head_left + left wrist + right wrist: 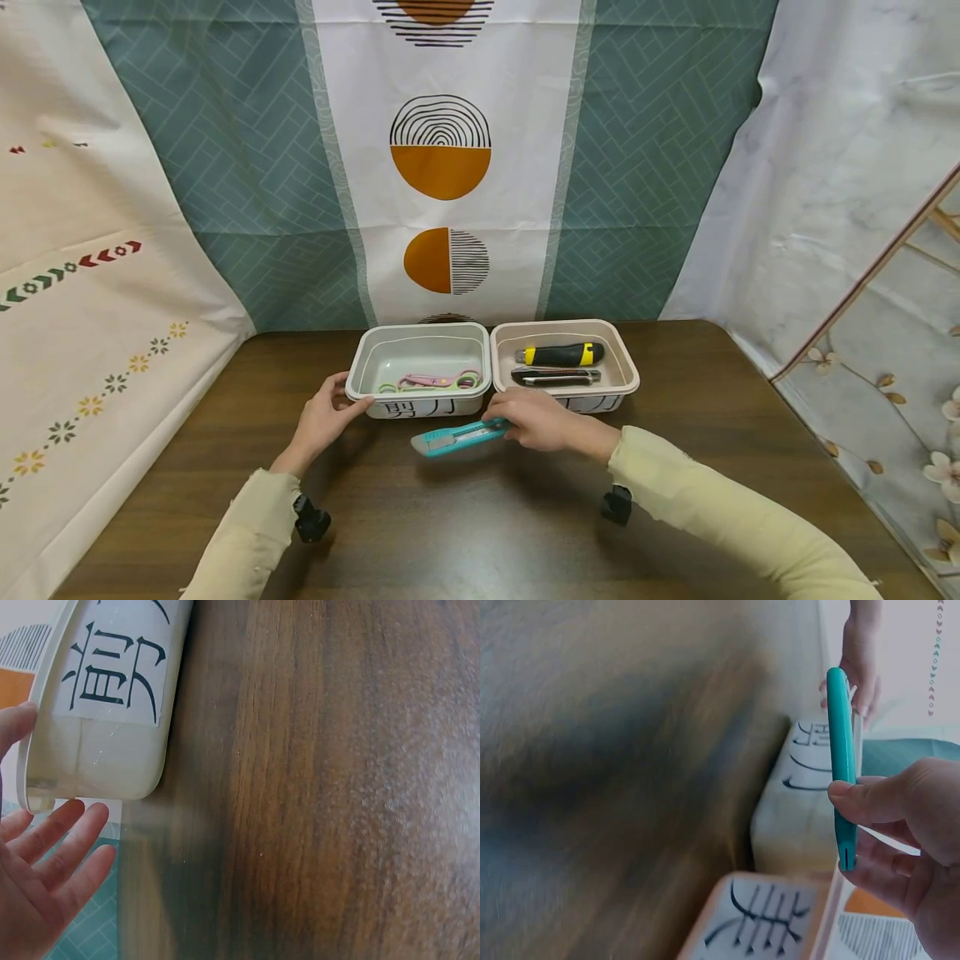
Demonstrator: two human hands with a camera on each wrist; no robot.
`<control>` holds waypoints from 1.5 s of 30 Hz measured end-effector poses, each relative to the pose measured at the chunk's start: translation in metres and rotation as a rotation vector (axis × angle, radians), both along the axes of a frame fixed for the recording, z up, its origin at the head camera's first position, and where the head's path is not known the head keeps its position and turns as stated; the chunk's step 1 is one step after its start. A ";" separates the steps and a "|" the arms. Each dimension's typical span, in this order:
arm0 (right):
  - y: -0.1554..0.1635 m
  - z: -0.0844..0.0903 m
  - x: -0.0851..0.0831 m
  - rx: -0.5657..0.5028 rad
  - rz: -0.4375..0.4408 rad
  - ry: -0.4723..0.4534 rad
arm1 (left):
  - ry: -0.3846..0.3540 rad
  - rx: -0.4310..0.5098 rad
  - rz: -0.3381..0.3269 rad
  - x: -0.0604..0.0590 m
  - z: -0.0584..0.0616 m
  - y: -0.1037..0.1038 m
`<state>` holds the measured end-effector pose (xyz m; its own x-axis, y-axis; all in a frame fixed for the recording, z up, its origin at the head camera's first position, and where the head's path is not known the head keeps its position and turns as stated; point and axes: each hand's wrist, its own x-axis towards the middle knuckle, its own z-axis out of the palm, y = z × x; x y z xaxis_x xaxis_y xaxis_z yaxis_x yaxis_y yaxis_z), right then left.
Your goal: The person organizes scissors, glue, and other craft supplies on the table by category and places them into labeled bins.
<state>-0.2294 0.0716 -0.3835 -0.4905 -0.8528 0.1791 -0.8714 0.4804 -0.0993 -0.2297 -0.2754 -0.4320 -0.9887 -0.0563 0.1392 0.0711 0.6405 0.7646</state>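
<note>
My right hand (pixel 532 418) pinches a turquoise box cutter (pixel 459 437) by one end, holding it above the table before the two boxes. In the right wrist view the thumb lies across the cutter's turquoise body (pixel 841 735). My left hand (pixel 324 418) is at the left front corner of the pale grey box (pixel 420 408). Its thumb touches the rim while the other fingers (pixel 75 855) spread out beside the box end. Pink scissors (pixel 423 381) and green-handled scissors (pixel 468 380) lie inside this box.
A beige-pink box (pixel 630 379) stands against the grey one on the right. In it lie a black and yellow utility knife (pixel 566 355) and a dark cutter (pixel 555 377). Both boxes carry labels in black characters. Patterned cloth (pixel 255 167) hangs behind the brown table (pixel 465 542).
</note>
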 end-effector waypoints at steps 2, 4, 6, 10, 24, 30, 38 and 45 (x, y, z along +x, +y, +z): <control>0.005 0.004 -0.001 -0.007 -0.004 0.012 | -0.003 -0.003 0.002 0.000 0.000 0.000; 0.011 0.007 -0.001 -0.011 -0.014 0.025 | -0.006 -0.006 0.002 0.000 0.000 0.000; 0.016 0.010 -0.001 -0.013 -0.022 0.041 | -0.008 -0.007 0.003 0.000 0.000 0.000; 0.028 0.013 -0.003 -0.023 -0.047 0.051 | -0.007 -0.012 0.003 0.000 0.000 0.000; 0.060 0.030 -0.022 -0.066 -0.139 0.105 | -0.006 -0.017 0.004 0.001 0.001 0.000; 0.074 0.036 -0.034 -0.099 -0.162 0.110 | -0.005 -0.016 0.003 0.001 0.000 0.000; 0.098 0.039 -0.049 -0.097 -0.285 0.054 | -0.002 -0.021 0.004 0.002 0.001 0.000; 0.112 0.037 -0.058 -0.078 -0.338 0.046 | -0.003 -0.015 -0.002 0.002 0.002 0.001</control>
<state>-0.2877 0.1833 -0.3467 -0.7330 -0.6262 0.2656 -0.6685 0.7354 -0.1111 -0.2275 -0.2746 -0.4298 -0.9892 -0.0523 0.1367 0.0698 0.6519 0.7551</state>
